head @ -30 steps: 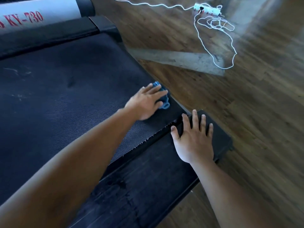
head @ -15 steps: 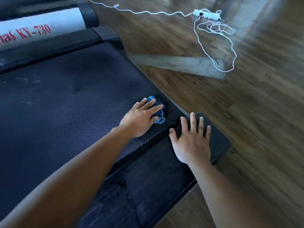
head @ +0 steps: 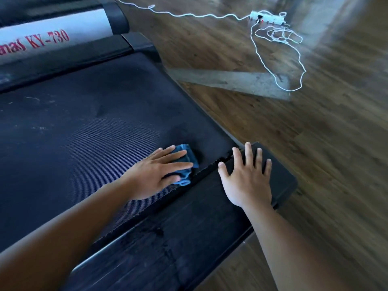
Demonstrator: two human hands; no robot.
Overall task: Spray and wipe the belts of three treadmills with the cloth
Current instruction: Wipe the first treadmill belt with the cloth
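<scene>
A black ribbed treadmill belt [head: 88, 139] fills the left and middle of the view. On it, near its rear end, lies a bunched blue cloth [head: 188, 162]. My left hand [head: 155, 175] presses flat on the cloth with straight fingers, covering most of it. My right hand [head: 247, 177] rests flat, fingers spread, on the black rear end cover [head: 281, 181] of the treadmill, just right of the cloth. No spray bottle is in view.
A grey side rail marked "KY-730" [head: 52, 36] runs at the upper left. On the wooden floor [head: 315, 164] to the right lie a white power strip [head: 266, 16], its tangled white cord [head: 279, 36] and a grey strip [head: 231, 80].
My left hand has slid the cloth along the belt toward me and slightly left, closer to the rear cover. My right hand stays planted on that cover.
</scene>
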